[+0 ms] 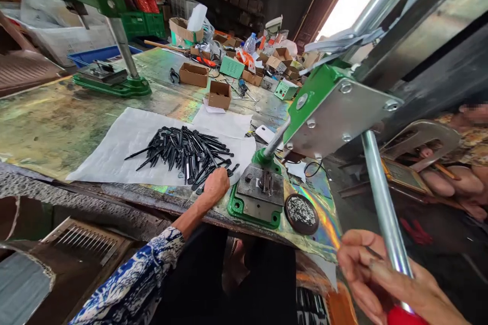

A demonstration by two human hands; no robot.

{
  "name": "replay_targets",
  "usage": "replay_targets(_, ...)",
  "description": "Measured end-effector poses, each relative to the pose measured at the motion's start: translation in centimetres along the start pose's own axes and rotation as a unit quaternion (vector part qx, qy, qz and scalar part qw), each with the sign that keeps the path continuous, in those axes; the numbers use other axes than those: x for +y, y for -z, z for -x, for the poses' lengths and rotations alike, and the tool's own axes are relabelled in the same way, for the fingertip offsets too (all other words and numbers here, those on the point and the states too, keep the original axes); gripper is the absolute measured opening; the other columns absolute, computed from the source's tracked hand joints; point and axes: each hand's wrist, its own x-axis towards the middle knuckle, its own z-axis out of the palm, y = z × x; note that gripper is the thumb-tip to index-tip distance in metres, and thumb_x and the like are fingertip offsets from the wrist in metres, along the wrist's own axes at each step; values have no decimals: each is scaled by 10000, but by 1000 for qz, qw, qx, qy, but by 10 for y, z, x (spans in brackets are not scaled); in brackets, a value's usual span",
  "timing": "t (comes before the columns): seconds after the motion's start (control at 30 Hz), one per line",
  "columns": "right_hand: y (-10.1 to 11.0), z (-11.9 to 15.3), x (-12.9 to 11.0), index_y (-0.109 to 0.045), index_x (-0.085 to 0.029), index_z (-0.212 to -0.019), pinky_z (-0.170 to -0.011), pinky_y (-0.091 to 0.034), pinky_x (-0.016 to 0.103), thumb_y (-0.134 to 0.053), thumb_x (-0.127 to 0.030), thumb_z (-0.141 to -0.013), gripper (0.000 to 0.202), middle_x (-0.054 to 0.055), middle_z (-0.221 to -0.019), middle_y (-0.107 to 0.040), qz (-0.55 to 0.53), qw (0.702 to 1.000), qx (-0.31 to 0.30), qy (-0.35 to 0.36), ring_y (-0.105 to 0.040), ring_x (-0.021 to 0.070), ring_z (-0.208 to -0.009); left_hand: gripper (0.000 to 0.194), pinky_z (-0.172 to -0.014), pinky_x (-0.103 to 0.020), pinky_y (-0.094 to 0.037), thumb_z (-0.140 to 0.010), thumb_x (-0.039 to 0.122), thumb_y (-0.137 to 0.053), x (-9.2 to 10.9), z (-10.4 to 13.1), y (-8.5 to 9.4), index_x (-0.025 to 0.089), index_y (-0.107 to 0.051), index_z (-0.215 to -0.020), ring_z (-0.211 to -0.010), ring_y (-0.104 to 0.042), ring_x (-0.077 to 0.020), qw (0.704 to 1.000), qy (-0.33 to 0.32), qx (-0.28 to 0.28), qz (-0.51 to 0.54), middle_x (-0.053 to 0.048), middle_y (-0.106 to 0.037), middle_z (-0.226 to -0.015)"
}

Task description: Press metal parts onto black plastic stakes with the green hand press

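My left hand (217, 184) is closed at the right edge of a heap of thin black plastic sticks (183, 150) on white paper. A black stick (233, 168) pokes out from its fingers; most of its length is hidden. To the right of that hand stands a green hand press (316, 106), with a metal die block (263, 185) on its base. My right hand (375, 274) curls round the press's steel lever (385, 203), near its red grip (404, 316). Something small and dark shows between its fingers, too small to name.
A round dish (301, 214) of small metal pieces sits right of the press base. A second green press (114, 81) stands at the table's left. Cardboard boxes (193, 75) and a bottle (250, 43) crowd the back. Another person (461, 147) sits at right.
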Motion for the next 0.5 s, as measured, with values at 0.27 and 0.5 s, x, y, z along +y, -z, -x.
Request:
replay_targets(0.27,-25,15,-19,-564,-218,-789,-333,-203,176,-604,-738,-690,530,-27,-568,-447,-40,994,37,90,-290,59,-344,273,-817,-363,-488,-884,144,-360,9,9,5,81,-519,-1097,-972,-641,-286,997,-50,2,-60,-219,-600,-1104)
replay_targets(0.5,17,-113,69,-605,-151,-885,-544,-423,285,-548,-480,-759,357,47,-718,-584,197,949,188,160,-522,175,-591,153,-642,-267,-445,-707,92,-545,-2,-5,7,152,-553,-847,-759,-642,-237,990,5,25,139,-68,-635,-723)
